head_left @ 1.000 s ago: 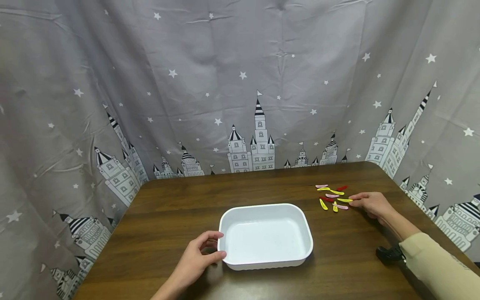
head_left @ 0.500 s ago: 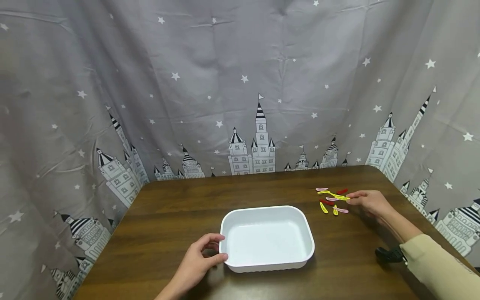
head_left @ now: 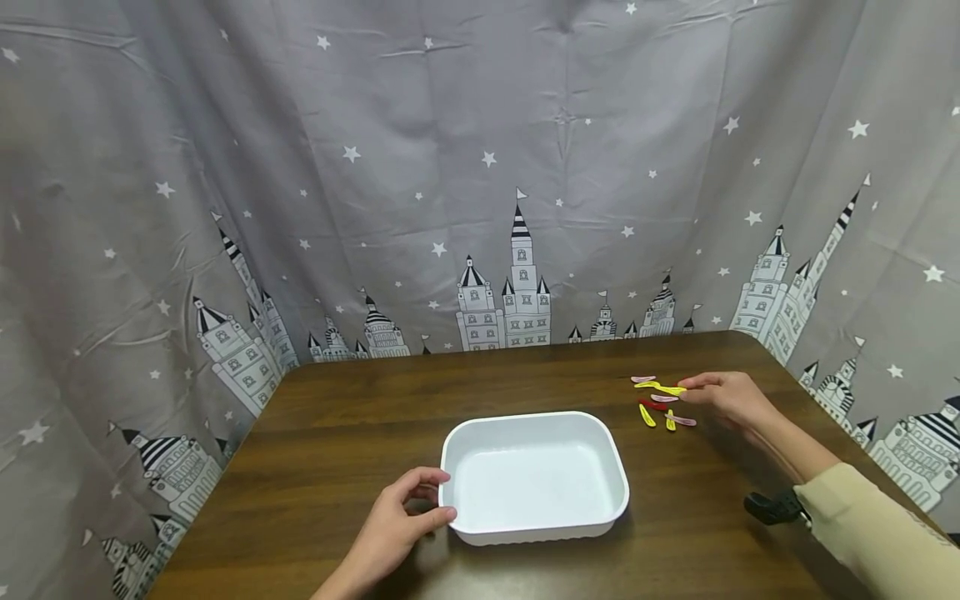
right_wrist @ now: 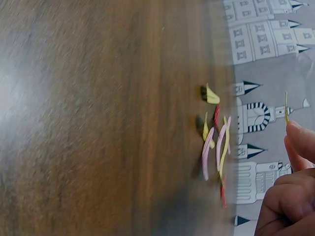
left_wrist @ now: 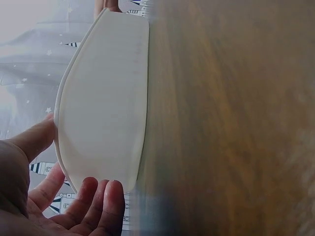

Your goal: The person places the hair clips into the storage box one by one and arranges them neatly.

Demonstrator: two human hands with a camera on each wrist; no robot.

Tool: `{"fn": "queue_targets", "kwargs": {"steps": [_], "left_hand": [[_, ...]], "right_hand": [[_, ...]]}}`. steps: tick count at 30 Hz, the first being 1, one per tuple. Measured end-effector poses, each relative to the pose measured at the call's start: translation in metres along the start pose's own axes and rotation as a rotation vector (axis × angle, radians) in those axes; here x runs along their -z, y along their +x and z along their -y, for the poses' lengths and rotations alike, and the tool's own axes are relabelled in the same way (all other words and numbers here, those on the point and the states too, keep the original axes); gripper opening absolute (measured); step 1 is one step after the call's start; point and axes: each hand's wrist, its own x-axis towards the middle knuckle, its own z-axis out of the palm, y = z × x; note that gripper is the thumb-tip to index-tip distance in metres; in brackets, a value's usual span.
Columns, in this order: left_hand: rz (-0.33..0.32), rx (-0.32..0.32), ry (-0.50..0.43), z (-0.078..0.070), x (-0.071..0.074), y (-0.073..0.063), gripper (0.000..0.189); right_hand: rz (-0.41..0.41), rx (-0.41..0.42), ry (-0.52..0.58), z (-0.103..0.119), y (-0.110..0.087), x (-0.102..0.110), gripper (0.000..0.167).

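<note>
In the head view, my left hand (head_left: 401,517) holds the left end of a white plastic tray (head_left: 468,427), its thumb and forefinger at the rim. The left wrist view shows several fingertips near the tray's outer wall (left_wrist: 103,98). My right hand (head_left: 731,400) pinches a yellow hair clip (right_wrist: 286,105) between thumb and forefinger, raised above the table. Below and beside it lie several snap hair clips: pink (head_left: 642,379), red (head_left: 656,405) and yellow (head_left: 647,415). The right hand hides part of the pile.
The brown wooden table (head_left: 360,417) ends at a grey curtain (head_left: 420,208) printed with castles and stars. Black gear (head_left: 772,507) is strapped to the right wrist, next to a beige sleeve (head_left: 870,525). Bare wood separates the tray from the hair clips.
My right hand has shifted left and slightly away from me, carrying the yellow hair clip over the others. The left hand stays at the tray; the head view has tilted slightly.
</note>
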Motion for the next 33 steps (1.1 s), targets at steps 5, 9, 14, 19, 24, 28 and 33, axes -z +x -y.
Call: {"fn": "queue_targets", "kwargs": {"steps": [5, 9, 14, 19, 24, 28, 33], "left_hand": [[-0.007, 0.002, -0.001, 0.0, 0.0, 0.0, 0.039], [-0.003, -0.012, -0.009, -0.001, 0.0, 0.0, 0.038], [0.009, -0.031, -0.04, -0.004, -0.001, -0.001, 0.039], [0.012, -0.026, -0.029, -0.003, -0.002, -0.001, 0.039], [0.007, -0.003, -0.009, -0.003, -0.002, 0.0, 0.038], [0.007, -0.004, -0.01, -0.004, -0.001, 0.0, 0.038], [0.016, -0.023, -0.019, -0.004, -0.001, -0.001, 0.039]], "right_hand": [[0.007, 0.003, 0.012, 0.01, -0.002, -0.004, 0.049], [0.008, 0.009, -0.008, 0.016, -0.003, -0.007, 0.048], [0.001, 0.038, -0.015, 0.022, -0.002, -0.013, 0.046], [0.017, 0.055, -0.007, 0.029, -0.003, -0.017, 0.046], [0.033, 0.065, 0.002, 0.037, -0.005, -0.022, 0.046], [0.064, 0.062, 0.044, 0.041, -0.005, -0.027, 0.045], [0.067, 0.053, 0.048, 0.048, -0.004, -0.033, 0.043]]}}
